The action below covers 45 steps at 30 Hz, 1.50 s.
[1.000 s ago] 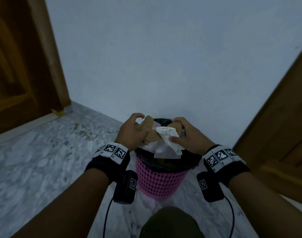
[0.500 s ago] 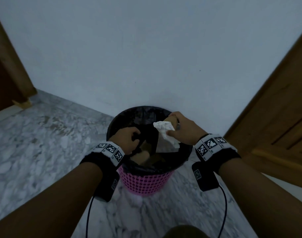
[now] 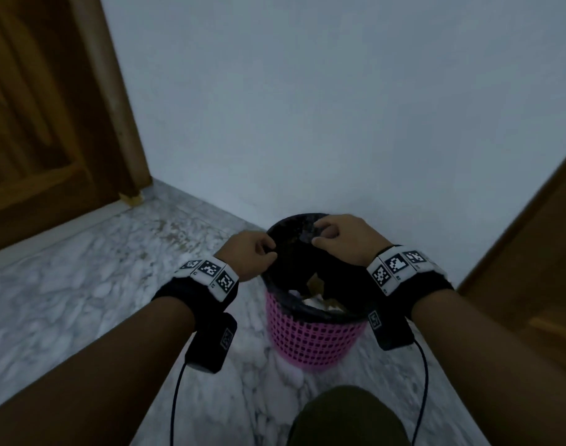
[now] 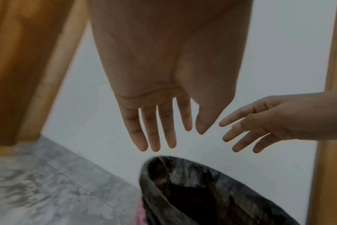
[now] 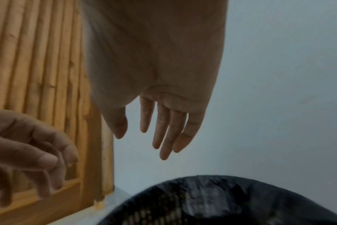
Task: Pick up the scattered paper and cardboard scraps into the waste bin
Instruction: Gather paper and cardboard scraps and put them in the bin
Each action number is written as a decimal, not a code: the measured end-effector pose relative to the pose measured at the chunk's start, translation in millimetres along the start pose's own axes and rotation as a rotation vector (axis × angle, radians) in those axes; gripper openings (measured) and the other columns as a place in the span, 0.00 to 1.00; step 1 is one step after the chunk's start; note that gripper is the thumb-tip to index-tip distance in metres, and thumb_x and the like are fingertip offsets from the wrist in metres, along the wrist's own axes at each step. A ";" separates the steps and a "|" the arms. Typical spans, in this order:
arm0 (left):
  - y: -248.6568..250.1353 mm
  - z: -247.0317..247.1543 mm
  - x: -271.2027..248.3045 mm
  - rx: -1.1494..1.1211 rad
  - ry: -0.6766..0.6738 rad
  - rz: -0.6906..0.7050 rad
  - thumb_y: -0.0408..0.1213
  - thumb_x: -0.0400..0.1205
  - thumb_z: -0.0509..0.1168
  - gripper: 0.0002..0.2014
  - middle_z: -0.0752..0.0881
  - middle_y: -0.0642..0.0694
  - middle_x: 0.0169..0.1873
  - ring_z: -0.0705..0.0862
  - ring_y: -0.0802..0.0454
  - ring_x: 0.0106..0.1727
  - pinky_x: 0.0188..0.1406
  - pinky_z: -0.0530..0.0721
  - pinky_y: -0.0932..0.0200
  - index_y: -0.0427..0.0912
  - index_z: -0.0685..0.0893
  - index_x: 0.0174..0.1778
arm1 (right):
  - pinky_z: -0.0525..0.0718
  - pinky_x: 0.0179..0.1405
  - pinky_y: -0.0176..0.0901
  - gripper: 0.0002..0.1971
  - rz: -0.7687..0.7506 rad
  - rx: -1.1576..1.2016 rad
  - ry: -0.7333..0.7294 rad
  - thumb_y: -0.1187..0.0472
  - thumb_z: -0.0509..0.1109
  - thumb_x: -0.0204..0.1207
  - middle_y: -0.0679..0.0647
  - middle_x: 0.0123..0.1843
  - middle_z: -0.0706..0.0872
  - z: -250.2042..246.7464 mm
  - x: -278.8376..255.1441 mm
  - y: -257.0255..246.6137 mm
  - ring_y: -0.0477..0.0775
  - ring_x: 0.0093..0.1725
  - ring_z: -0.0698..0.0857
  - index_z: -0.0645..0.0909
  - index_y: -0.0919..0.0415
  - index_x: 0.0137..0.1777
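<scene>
A pink mesh waste bin [image 3: 310,342] with a black liner [image 3: 286,230] stands on the floor against the wall. White paper and brown cardboard scraps [image 3: 313,300] lie inside it. My left hand [image 3: 252,255] hovers over the bin's left rim and my right hand [image 3: 339,236] over its far rim. In the left wrist view my left hand [image 4: 164,129] has straight, spread fingers and holds nothing, above the liner [image 4: 202,190]. In the right wrist view my right hand [image 5: 160,134] is just as empty, above the liner [image 5: 221,197].
A wooden door [image 3: 33,123] stands at the left and a wooden frame [image 3: 532,252] at the right. A pale wall [image 3: 339,107] is right behind the bin. The marble floor [image 3: 82,284] stretches to the left. My knee [image 3: 346,416] is at the bottom edge.
The white paper and cardboard that both hands held over the bin have dropped inside. Both hands are now empty and sit a little higher above the rim.
</scene>
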<state>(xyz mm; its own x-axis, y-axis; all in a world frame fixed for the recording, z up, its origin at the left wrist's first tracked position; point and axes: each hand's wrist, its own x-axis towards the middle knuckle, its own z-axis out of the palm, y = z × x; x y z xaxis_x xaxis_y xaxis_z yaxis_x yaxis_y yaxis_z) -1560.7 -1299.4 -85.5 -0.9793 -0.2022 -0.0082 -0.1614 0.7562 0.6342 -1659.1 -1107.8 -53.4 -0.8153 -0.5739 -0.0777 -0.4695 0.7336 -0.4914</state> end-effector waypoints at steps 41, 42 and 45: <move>-415.0 -238.9 -478.1 -0.206 0.664 -1.008 0.52 0.78 0.66 0.17 0.86 0.51 0.52 0.85 0.52 0.51 0.51 0.82 0.57 0.55 0.78 0.63 | 0.84 0.55 0.45 0.16 -0.865 -0.074 -0.695 0.42 0.71 0.76 0.42 0.50 0.84 427.4 3.8 -560.6 0.44 0.51 0.84 0.79 0.43 0.61; -442.6 -237.0 -475.9 -0.221 0.657 -1.046 0.52 0.78 0.67 0.19 0.85 0.50 0.53 0.85 0.51 0.52 0.52 0.83 0.56 0.55 0.77 0.64 | 0.84 0.56 0.46 0.16 -0.867 -0.095 -0.712 0.41 0.70 0.75 0.42 0.50 0.84 452.1 19.4 -571.1 0.44 0.51 0.84 0.79 0.43 0.61; -522.7 -231.7 -465.6 -0.248 0.617 -1.149 0.54 0.78 0.66 0.21 0.82 0.49 0.55 0.84 0.49 0.54 0.55 0.83 0.53 0.56 0.75 0.66 | 0.85 0.56 0.48 0.17 -0.851 -0.166 -0.746 0.41 0.69 0.76 0.42 0.52 0.85 523.8 62.1 -598.5 0.46 0.52 0.85 0.79 0.44 0.62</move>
<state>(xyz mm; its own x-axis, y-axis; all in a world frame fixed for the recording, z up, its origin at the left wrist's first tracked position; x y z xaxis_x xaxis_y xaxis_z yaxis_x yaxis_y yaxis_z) -992.1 -1744.8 -234.0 -0.0759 -0.9434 -0.3228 -0.7640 -0.1530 0.6268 -1251.1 -1773.2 -218.6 0.1668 -0.9401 -0.2974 -0.8575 0.0106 -0.5144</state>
